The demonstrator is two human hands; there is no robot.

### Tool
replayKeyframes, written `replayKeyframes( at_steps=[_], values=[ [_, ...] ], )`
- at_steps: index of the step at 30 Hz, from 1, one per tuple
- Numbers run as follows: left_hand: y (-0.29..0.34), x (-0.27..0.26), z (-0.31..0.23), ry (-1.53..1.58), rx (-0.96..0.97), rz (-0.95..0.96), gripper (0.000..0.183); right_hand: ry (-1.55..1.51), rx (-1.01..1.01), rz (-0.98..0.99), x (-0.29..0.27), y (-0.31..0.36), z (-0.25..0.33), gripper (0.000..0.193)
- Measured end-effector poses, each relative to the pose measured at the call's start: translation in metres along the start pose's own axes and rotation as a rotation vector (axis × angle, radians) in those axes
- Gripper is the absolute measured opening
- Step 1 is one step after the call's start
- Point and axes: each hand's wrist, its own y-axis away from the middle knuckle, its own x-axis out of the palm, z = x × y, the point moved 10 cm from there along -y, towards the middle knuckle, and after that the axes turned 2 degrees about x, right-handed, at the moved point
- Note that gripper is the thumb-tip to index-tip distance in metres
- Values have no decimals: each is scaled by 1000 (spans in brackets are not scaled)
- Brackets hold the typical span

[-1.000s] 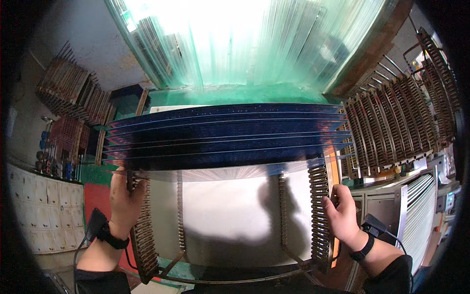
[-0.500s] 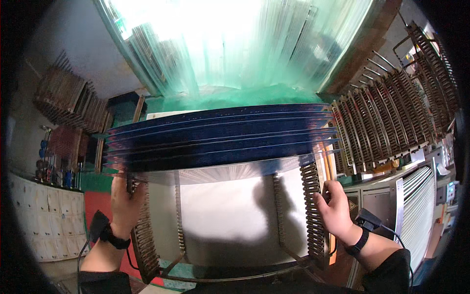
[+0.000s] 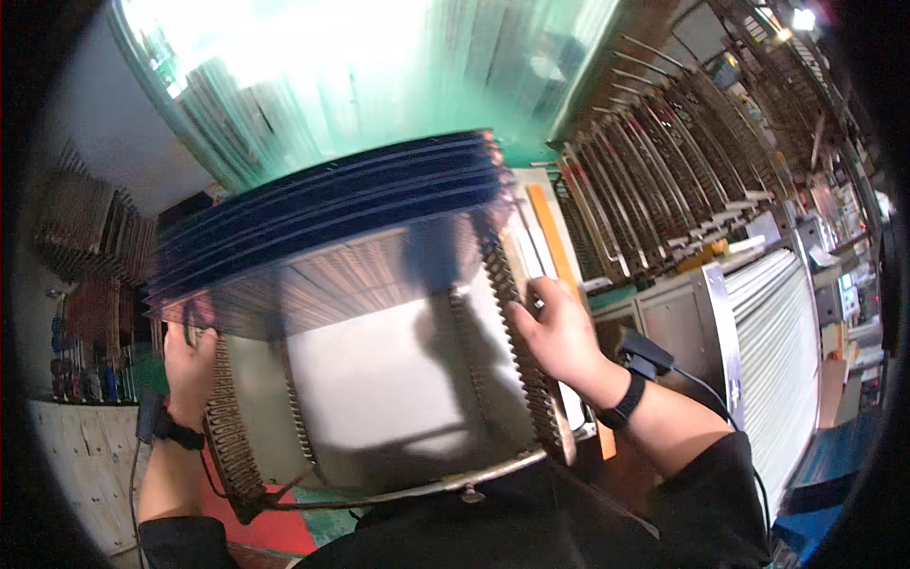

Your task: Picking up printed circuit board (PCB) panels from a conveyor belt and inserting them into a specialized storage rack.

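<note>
Between my hands is a metal rack (image 3: 237,438) with coil-like slotted sides. Several thin dark blue panels (image 3: 332,190) stand in its far part, and the nearest one looks shiny and reflective. My left hand (image 3: 191,368) is closed round the rack's left side, its fingertips partly hidden. Thumb uppermost, my right hand (image 3: 557,339) grips the right side, with its fingers curled over the outer edge. The rack sits slanted, its left side nearer me and its front bar close to my body. A pale surface (image 3: 370,370) shows through the rack.
To the right stand a row of similar empty racks (image 3: 654,180) and a stack of white sheets (image 3: 777,341). An orange strip (image 3: 550,228) lies beside the rack. Hazy clear plastic curtains (image 3: 379,95) hang ahead. White lockers (image 3: 85,455) are at the lower left.
The rack with its panels has swung from nearly square to slanted, its right side going farther away. My view has turned rightward, and both hands keep their hold.
</note>
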Motion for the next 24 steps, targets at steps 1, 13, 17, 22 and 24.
replayKeyframes(
  at_steps=[1, 13, 17, 22, 24],
  values=[
    [1, -3, 2, 14, 0, -38, 59, -26, 9, 32, 2, -1, -3, 33],
    [35, -33, 37, -601, 74, -95, 58, 232, -362, -249, -199, 69, -60, 35],
    [54, -30, 32, -424, -144, -18, 56, 505, -216, -321, -239, 107, -118, 45],
    [54, -28, 47, -450, -233, -18, 63, 313, -179, -263, -229, 102, -143, 48],
    [54, -30, 51, -501, -236, -5, 64, 266, -159, -242, -228, 100, -148, 48]
  ],
)
